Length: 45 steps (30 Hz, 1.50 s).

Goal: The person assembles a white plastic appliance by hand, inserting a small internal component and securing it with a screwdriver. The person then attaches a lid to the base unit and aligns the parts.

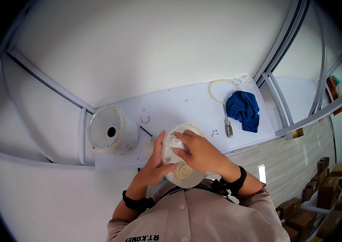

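Close to my body, both hands are on a round white plastic housing (195, 177) with a ribbed yellowish round insert (182, 171) in its near part. My left hand (154, 165) is wrapped round its left side, thumb over the rim. The fingers and thumb of my right hand (197, 149) close round a raised white knob-like part (175, 141) on the housing. Just left of the housing is a pale plastic piece (148, 148), partly hidden by my left hand. A thin black rod (146, 131) lies beside it.
On the white table (167, 105), a large white drum (124, 135) with a dark round hole stands left. A red open ring (145, 119) and several small screws (215, 132) lie about. At right are a screwdriver (229, 128), blue cloth (243, 109) and cream ring (211, 89).
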Each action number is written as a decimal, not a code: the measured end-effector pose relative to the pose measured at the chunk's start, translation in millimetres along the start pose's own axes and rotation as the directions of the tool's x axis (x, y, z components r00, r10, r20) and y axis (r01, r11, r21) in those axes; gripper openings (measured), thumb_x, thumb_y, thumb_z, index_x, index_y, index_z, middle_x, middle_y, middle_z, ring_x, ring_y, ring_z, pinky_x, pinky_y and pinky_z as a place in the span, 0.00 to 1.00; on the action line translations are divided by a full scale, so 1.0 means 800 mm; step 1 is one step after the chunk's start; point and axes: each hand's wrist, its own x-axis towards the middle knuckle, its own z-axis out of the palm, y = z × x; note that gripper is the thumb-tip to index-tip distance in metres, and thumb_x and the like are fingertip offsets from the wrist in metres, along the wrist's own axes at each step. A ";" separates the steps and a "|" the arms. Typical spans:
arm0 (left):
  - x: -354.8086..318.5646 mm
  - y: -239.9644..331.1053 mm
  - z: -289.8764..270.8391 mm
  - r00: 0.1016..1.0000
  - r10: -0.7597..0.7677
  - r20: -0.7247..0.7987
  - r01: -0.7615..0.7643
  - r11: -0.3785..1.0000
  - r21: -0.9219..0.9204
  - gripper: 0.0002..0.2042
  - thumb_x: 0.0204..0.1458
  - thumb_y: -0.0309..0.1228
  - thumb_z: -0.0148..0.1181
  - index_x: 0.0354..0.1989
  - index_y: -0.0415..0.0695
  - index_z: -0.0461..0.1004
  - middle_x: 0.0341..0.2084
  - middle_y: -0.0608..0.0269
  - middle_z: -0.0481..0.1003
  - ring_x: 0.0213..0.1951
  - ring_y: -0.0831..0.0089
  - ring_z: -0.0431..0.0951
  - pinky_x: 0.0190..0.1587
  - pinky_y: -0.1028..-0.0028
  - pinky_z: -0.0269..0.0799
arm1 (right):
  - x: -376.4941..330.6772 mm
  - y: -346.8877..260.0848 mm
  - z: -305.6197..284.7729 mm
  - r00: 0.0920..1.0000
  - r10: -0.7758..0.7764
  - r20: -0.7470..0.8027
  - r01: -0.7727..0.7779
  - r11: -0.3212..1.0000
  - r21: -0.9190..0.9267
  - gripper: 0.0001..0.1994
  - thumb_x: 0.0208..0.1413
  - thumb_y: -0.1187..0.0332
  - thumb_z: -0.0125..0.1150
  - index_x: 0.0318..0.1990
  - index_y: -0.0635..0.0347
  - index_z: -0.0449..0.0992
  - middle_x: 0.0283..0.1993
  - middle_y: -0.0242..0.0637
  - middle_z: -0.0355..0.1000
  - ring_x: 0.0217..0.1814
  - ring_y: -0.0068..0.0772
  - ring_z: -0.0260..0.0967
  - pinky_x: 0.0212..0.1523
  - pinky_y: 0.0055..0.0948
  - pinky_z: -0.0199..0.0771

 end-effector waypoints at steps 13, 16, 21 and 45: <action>0.008 -0.005 -0.016 0.997 -0.076 -0.022 0.074 0.994 -0.080 0.57 0.47 0.31 0.77 0.80 0.39 0.40 0.69 0.47 0.63 0.69 0.59 0.66 0.67 0.60 0.67 | 0.018 0.041 0.006 0.975 0.122 0.187 -0.190 0.890 0.414 0.20 0.67 0.69 0.60 0.63 0.69 0.73 0.51 0.43 0.76 0.49 0.32 0.72 0.53 0.30 0.72; 0.008 0.000 -0.015 0.995 -0.102 -0.013 0.100 0.989 -0.108 0.57 0.47 0.31 0.77 0.80 0.38 0.39 0.69 0.46 0.63 0.69 0.59 0.65 0.67 0.60 0.67 | 0.017 0.054 0.011 0.977 0.112 0.181 -0.181 0.885 0.430 0.20 0.68 0.71 0.59 0.64 0.69 0.72 0.51 0.39 0.76 0.49 0.27 0.70 0.54 0.28 0.71; 0.011 0.006 -0.018 0.993 -0.114 0.010 0.114 0.988 -0.101 0.58 0.47 0.31 0.77 0.80 0.36 0.38 0.70 0.47 0.62 0.69 0.61 0.65 0.67 0.62 0.67 | 0.019 0.043 0.005 0.973 0.130 0.188 -0.199 0.888 0.415 0.19 0.66 0.67 0.59 0.60 0.67 0.75 0.50 0.46 0.77 0.48 0.37 0.74 0.52 0.33 0.73; -0.001 -0.006 -0.026 0.983 -0.161 0.087 0.174 0.969 -0.175 0.43 0.49 0.26 0.69 0.75 0.39 0.54 0.61 0.62 0.70 0.62 0.73 0.70 0.65 0.69 0.66 | -0.026 0.044 0.004 0.985 0.173 0.003 -0.167 0.944 0.286 0.20 0.68 0.69 0.61 0.64 0.66 0.72 0.49 0.44 0.79 0.47 0.30 0.75 0.51 0.29 0.75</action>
